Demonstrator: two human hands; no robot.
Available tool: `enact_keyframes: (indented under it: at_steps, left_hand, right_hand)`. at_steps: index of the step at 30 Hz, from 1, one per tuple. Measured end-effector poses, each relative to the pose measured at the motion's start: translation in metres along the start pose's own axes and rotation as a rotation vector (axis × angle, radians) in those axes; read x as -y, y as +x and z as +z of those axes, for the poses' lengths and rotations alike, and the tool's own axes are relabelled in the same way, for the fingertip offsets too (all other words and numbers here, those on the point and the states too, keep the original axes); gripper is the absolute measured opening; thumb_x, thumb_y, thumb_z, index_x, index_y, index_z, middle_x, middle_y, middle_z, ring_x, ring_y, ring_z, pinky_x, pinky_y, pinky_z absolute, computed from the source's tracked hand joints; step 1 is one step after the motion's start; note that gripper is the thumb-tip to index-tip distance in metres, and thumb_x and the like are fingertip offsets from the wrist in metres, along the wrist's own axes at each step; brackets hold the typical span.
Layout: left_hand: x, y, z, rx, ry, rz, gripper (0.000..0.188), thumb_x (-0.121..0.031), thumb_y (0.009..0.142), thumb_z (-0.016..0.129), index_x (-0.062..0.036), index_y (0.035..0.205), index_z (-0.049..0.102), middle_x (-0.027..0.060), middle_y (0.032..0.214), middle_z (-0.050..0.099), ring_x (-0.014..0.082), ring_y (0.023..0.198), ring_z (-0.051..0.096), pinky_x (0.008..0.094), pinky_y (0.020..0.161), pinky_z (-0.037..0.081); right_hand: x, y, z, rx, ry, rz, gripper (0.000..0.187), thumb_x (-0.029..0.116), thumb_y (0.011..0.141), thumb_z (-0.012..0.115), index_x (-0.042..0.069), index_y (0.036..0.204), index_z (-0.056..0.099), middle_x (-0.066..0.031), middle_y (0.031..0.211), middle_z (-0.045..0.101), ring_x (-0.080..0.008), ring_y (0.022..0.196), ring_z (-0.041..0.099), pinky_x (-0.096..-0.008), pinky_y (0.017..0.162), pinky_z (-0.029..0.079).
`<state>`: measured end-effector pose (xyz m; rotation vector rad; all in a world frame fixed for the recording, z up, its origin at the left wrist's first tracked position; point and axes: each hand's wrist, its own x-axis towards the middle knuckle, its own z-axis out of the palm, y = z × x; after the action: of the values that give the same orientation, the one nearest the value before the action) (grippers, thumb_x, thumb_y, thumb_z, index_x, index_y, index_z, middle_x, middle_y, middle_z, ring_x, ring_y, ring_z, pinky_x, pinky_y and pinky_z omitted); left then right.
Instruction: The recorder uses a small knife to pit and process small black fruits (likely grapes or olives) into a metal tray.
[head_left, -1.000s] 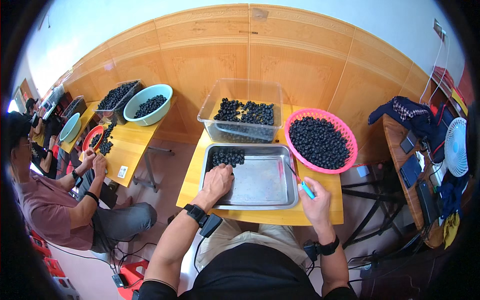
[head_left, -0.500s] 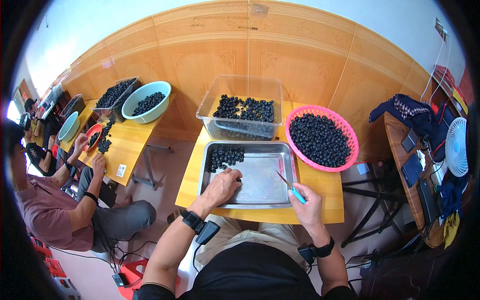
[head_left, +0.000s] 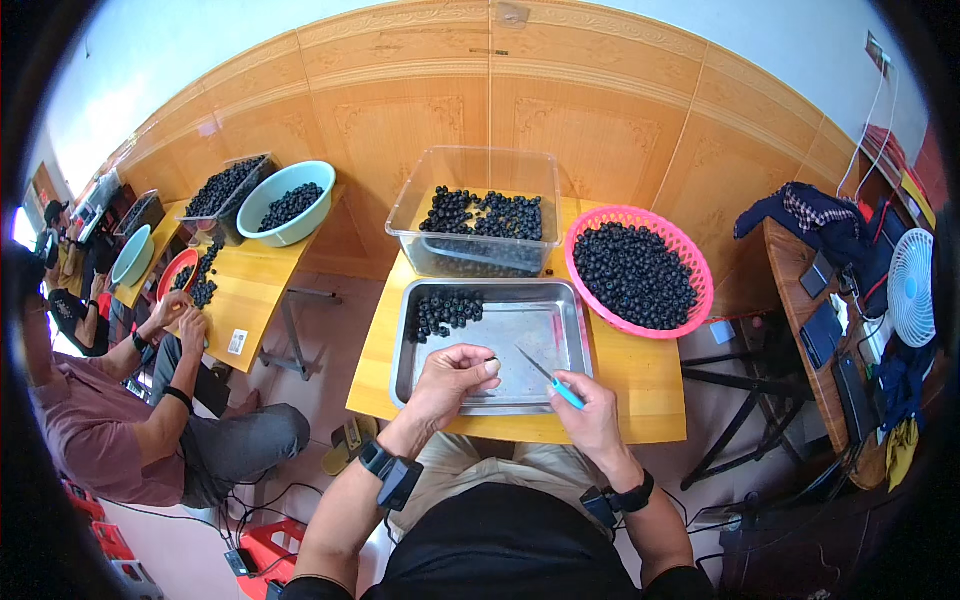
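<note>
Over the front of a metal tray [head_left: 545, 325], my left hand [head_left: 447, 382] is closed, with a small dark round fruit [head_left: 492, 360] pinched between thumb and fingertips; the fingers partly cover it. My right hand [head_left: 590, 418] is wrapped round the turquoise handle of a small knife [head_left: 567, 392]. Its thin blade points up and left over the tray, a short gap from the left hand's fingertips. A cluster of dark round fruits [head_left: 445, 315] lies in the tray's far left part. The tray rests on a yellow wooden table [head_left: 640, 400].
Behind the tray stands a clear plastic bin [head_left: 405, 240] holding more fruits. A pink basket [head_left: 705, 290] full of them is at its right. Leftward, a person [head_left: 120, 400] works at another table [head_left: 260, 290] with a pale green basin [head_left: 325, 205]. A fan [head_left: 910, 290] stands far right.
My left hand has risen from the tray floor, moving slightly right, with a fruit now visible in its pinch. The right hand with the knife has shifted left toward it.
</note>
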<state>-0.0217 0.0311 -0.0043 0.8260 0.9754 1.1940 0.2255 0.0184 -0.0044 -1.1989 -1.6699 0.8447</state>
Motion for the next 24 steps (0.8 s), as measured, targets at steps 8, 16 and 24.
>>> enact_keyframes:
  at_steps: [8, 16, 24]
  left_hand:
    - [0.002, -0.019, 0.011, 0.056, -0.438, -0.046, 0.016, -0.003, 0.098, 0.068, -0.0011, 0.114, 0.07, 0.0098, 0.103, 0.075, 0.0174, 0.09, 0.075, 0.0305, 0.084, 0.065]
    - [0.004, -0.031, 0.019, 0.163, -0.534, -0.047, 0.018, -0.004, 0.101, 0.066, -0.001, 0.118, 0.068, 0.0092, 0.106, 0.074, 0.0176, 0.094, 0.074, 0.0307, 0.089, 0.064]
    - [0.007, -0.038, 0.022, 0.189, -0.569, -0.03, 0.017, -0.004, 0.101, 0.064, -0.0013, 0.118, 0.068, 0.0085, 0.107, 0.072, 0.0171, 0.096, 0.073, 0.031, 0.09, 0.064]
  right_hand:
    - [0.015, 0.001, 0.004, 0.05, -0.021, -0.171, 0.036, 0.028, 0.096, 0.075, -0.001, 0.117, 0.071, -0.016, 0.084, 0.074, -0.0237, 0.075, 0.074, -0.0338, 0.066, 0.055]
    - [0.026, -0.001, 0.005, 0.101, -0.03, -0.295, 0.038, 0.031, 0.101, 0.068, -0.003, 0.117, 0.07, -0.0179, 0.088, 0.071, -0.0256, 0.076, 0.07, -0.034, 0.068, 0.053]
    - [0.035, -0.003, 0.002, 0.102, -0.04, -0.345, 0.039, 0.032, 0.099, 0.069, -0.002, 0.116, 0.072, -0.0161, 0.078, 0.066, -0.0279, 0.067, 0.066, -0.036, 0.062, 0.049]
